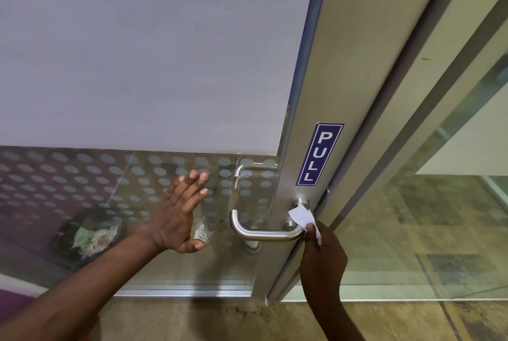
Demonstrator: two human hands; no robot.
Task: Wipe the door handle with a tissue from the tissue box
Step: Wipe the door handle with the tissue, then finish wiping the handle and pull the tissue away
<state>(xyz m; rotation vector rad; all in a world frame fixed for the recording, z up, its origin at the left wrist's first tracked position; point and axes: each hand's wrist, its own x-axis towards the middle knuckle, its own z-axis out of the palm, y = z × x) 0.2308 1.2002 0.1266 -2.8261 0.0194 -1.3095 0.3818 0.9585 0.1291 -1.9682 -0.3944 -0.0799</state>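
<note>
A brushed-steel lever door handle (258, 233) juts out from the metal door frame (330, 93), below a blue PULL sticker (319, 154). My right hand (323, 252) pinches a small white tissue (302, 217) and presses it against the handle's inner end, near the round base on the frame. My left hand (181, 214) lies flat with its fingers spread against the glass door panel (82, 189), left of the handle. No tissue box is in view.
The glass carries a dotted band and a frosted sheet (137, 52) above. A second handle (248, 170) shows through the glass on the far side. Behind the glass, low left, stands a dark bin (90, 233) with waste. A glass side panel (439, 217) is to the right.
</note>
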